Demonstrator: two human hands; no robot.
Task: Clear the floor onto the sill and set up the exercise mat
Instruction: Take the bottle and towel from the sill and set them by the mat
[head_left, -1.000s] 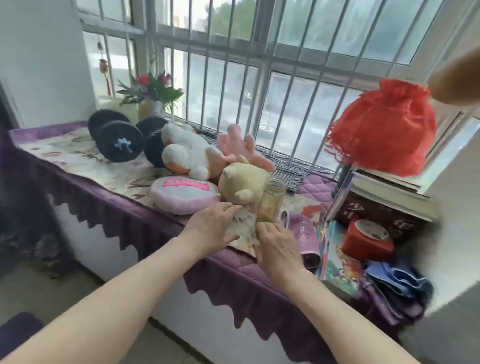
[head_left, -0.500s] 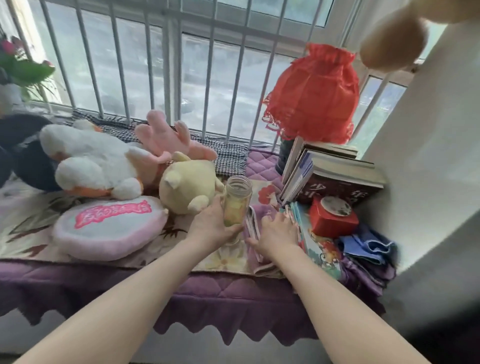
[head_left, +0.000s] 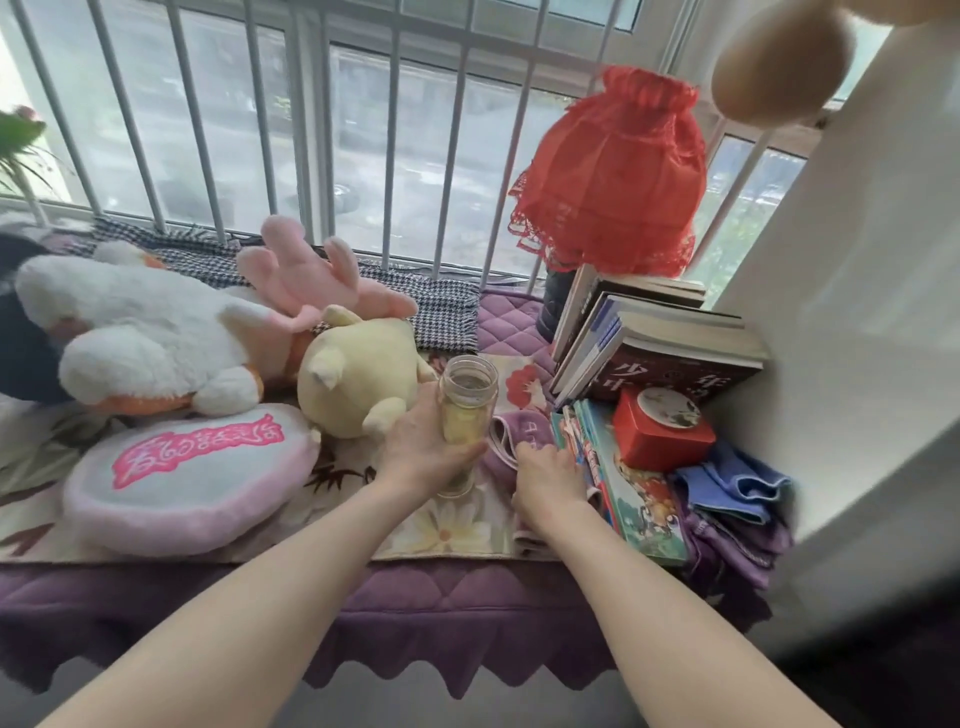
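Both hands on the sill (head_left: 467, 587): left hand (head_left: 423, 449) wrapped around glass jar (head_left: 466, 415), right hand (head_left: 545, 475) flat, holding nothing, on purple towel (head_left: 501, 447).

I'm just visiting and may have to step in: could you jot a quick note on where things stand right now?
Left hand: gripping the open glass jar, upright on the sill beside the yellow plush toy.
Right hand: empty, resting on the purple cloth by the picture books.
Done: toys, books and jar are on the sill.
Left: let go of the jar, then lay out the mat, which is not in view.
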